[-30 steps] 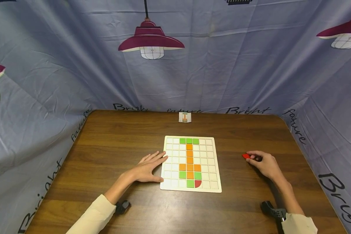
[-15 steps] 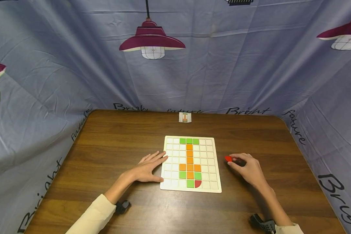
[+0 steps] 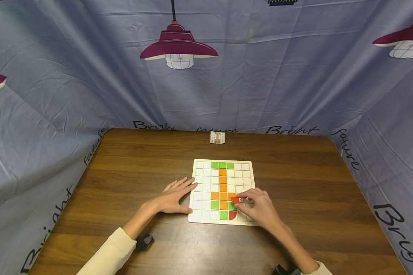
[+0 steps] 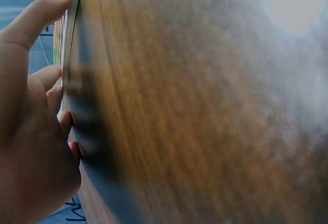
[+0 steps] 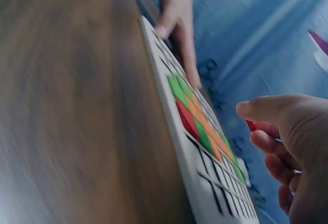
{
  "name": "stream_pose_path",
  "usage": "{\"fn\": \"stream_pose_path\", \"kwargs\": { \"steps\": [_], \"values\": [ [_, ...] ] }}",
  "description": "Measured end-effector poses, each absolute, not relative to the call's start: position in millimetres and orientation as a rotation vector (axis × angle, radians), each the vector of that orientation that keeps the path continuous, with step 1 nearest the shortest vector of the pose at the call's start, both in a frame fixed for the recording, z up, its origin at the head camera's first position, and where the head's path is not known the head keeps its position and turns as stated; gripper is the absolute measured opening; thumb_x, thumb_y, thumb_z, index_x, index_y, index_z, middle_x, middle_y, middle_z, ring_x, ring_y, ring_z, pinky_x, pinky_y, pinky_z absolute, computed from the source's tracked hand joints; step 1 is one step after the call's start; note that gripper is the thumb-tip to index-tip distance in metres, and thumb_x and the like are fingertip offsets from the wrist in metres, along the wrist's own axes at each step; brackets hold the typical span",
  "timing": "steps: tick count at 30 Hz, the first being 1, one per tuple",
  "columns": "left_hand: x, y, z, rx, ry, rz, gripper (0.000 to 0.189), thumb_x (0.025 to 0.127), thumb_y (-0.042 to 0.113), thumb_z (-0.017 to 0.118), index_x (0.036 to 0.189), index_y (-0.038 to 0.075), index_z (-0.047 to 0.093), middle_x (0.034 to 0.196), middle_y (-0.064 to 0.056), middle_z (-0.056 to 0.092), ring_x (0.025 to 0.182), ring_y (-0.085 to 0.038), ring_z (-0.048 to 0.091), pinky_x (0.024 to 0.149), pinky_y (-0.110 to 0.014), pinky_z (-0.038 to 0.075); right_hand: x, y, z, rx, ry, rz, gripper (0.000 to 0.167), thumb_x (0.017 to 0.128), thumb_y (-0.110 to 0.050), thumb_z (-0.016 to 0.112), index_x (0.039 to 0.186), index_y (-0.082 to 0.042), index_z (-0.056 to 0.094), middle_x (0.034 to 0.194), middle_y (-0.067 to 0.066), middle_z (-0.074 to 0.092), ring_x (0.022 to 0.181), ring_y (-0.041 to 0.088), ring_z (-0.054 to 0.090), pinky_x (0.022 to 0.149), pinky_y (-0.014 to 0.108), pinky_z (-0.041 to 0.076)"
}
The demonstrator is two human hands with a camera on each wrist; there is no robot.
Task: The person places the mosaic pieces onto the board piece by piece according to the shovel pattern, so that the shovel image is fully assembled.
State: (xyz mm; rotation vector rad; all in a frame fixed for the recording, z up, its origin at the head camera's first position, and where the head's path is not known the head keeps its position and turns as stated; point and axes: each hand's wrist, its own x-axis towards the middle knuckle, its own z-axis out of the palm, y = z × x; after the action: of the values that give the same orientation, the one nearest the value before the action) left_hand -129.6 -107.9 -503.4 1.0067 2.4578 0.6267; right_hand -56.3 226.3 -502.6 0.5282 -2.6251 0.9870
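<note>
A white gridded board (image 3: 201,196) lies on the table, with green, orange and red tiles set in some of its cells. Between thumb and fingers, my right hand (image 3: 259,208) pinches a small red tile (image 3: 235,200) above the board's lower right part. In the right wrist view, that red tile (image 5: 250,125) shows as a sliver between the fingertips. A red rounded tile (image 3: 232,215) sits in the bottom row beside a green tile (image 3: 224,215). With fingers spread, my left hand (image 3: 172,198) rests at the board's left edge, fingertips and thumb on its rim.
Behind the board, near the table's back edge, lies a small card (image 3: 217,138) printed with a similar grid pattern. The brown wooden table (image 3: 141,160) is bordered at the back and sides by a blue printed curtain (image 3: 261,76).
My right hand has carried the red tile leftward from the table's right side to over the board. The left hand has stayed in place.
</note>
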Motion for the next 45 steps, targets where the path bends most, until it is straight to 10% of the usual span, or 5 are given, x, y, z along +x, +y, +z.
{"fn": "stream_pose_path", "kwargs": {
  "steps": [45],
  "values": [
    [-129,-109,-503,1.001,2.464,0.636,0.091,0.088,0.049,0.07,0.16,0.014,0.026,0.166,-0.006,0.016,0.151,-0.032,0.008,0.116,-0.058,0.009,-42,170,-530,0.666,-2.622,0.775,0.03,0.063,-0.032,0.094,0.083,-0.02,0.075,0.072,-0.015,0.055,0.069,0.001,0.041,0.07,0.031,0.03]
  ]
}}
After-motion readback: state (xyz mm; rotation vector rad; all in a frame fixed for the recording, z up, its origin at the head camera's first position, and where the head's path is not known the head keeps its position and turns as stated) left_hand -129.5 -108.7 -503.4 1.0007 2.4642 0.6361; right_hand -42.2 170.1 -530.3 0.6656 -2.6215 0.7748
